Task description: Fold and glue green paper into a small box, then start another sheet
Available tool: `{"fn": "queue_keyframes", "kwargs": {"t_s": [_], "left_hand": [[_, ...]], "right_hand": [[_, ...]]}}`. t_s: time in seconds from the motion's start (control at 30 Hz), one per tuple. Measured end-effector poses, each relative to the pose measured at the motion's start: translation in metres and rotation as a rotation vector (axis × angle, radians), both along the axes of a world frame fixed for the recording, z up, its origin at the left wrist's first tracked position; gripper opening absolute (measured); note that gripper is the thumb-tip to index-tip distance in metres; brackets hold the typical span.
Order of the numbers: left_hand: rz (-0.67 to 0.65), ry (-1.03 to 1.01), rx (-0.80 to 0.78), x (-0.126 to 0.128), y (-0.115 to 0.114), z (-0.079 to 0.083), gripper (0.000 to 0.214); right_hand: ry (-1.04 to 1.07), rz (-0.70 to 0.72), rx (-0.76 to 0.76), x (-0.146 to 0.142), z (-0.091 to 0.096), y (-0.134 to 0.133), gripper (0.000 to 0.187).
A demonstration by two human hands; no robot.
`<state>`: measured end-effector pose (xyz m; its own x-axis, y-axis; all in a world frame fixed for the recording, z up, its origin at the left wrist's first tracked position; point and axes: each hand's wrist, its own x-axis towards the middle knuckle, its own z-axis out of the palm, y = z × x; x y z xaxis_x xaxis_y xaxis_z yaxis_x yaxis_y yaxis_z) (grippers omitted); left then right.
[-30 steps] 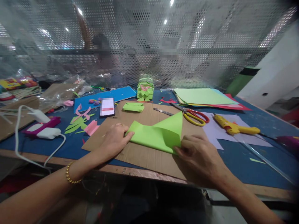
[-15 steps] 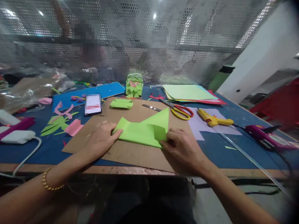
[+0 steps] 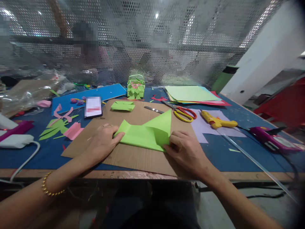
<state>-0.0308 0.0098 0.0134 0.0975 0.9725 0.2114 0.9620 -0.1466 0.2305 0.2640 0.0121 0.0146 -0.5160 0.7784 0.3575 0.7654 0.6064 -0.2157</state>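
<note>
A sheet of bright green paper (image 3: 143,136), folded along its near edge, lies on a piece of brown cardboard (image 3: 133,160). Its far right corner stands up in a point. My left hand (image 3: 105,140) is closed on the paper's left end, thumb on top. At the right end my right hand (image 3: 184,149) pinches the paper with curled fingers. Behind the sheet sit a small folded green paper piece (image 3: 122,106) and a metal strip (image 3: 153,109). Scissors (image 3: 183,113) with red and yellow handles rest at the cardboard's right edge.
A yellow glue gun (image 3: 218,121) lies on lilac paper at right, with a clear glue stick (image 3: 252,160) reaching past the table edge. A phone (image 3: 93,107), pink and green scraps (image 3: 56,127), a small green paper basket (image 3: 135,87) and stacked coloured sheets (image 3: 193,93) surround the cardboard.
The view has shifted slightly, so things appear a little further left. Both hands keep the same hold on the green paper.
</note>
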Motion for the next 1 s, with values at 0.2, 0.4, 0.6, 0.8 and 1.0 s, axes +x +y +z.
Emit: {"fn": "queue_keyframes", "kwargs": {"t_s": [0.2, 0.4, 0.6, 0.8, 1.0], "left_hand": [[-0.007, -0.08, -0.045, 0.002, 0.001, 0.002, 0.025], [0.022, -0.127, -0.084, -0.003, 0.005, 0.006, 0.037], [0.013, -0.164, -0.144, -0.002, 0.002, 0.029, 0.049], [-0.023, -0.182, -0.156, -0.003, 0.0, 0.03, 0.045], [-0.098, -0.176, -0.171, -0.02, 0.007, 0.021, 0.039]], "right_hand": [[0.018, 0.039, 0.001, 0.003, -0.004, 0.004, 0.034], [-0.002, 0.052, 0.044, 0.009, -0.012, 0.009, 0.034], [-0.06, 0.055, 0.122, 0.012, -0.019, 0.012, 0.033], [-0.06, 0.077, 0.138, 0.011, -0.021, 0.013, 0.033], [-0.06, 0.081, 0.144, 0.012, -0.021, 0.013, 0.032]]}}
